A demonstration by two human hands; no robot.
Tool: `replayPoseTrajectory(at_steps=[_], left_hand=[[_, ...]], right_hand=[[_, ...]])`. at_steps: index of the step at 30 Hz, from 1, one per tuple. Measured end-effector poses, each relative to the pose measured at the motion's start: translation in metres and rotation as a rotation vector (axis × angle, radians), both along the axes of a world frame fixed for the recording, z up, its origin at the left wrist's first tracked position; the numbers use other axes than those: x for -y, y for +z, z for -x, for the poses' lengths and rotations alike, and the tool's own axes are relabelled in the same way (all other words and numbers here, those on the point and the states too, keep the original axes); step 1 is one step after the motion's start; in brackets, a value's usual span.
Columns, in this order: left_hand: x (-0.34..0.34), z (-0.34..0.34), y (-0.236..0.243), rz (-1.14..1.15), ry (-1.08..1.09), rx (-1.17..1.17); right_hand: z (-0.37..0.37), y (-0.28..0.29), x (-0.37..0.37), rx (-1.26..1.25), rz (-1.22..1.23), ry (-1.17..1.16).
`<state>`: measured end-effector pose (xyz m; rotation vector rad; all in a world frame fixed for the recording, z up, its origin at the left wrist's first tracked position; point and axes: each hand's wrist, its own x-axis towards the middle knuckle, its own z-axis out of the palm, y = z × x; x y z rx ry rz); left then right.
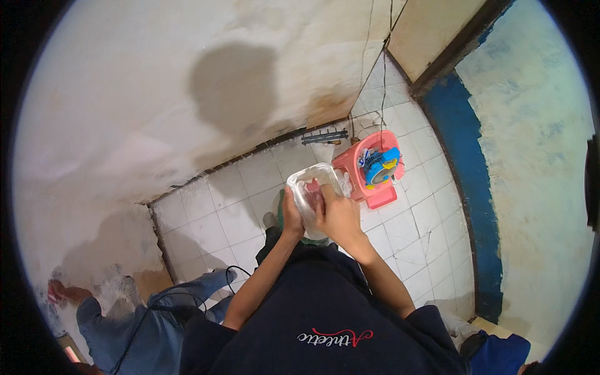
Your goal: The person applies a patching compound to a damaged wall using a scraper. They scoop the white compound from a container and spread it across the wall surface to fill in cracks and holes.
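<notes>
My left hand (292,215) is closed round the left side of a translucent rectangular plastic container (324,169), held over the floor in front of my body. My right hand (338,217) reaches into the container, its fingers bent onto a soft-looking reddish item (312,186) that I cannot identify; the fingertips are partly hidden. Behind and below the container, part of a green object (280,204) shows, mostly covered by my hands.
A pink basket (355,156) holding a blue-yellow fan (381,169) stands beyond the container on white tiles (237,179). A dark slatted object (322,137) lies by the wall (156,94). A person in grey-blue clothing (119,334) is at lower left, with cables; blue fabric (500,353) shows lower right.
</notes>
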<state>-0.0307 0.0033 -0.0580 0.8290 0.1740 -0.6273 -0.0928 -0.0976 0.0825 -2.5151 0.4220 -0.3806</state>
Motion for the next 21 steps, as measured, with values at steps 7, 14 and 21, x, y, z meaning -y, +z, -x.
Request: replayPoseTrajectory(at_steps=[7, 14, 21], left_hand=[[0.004, -0.002, -0.009, -0.079, -0.010, 0.062], [0.018, 0.007, -0.001, -0.149, -0.026, 0.123], [0.028, 0.015, -0.014, -0.091, 0.036, 0.071]], right_hand=[[0.002, -0.007, 0.009, -0.061, 0.006, 0.016], [0.005, -0.009, 0.028, -0.124, -0.006, -0.001], [0.010, -0.015, 0.038, -0.096, 0.001, 0.082]])
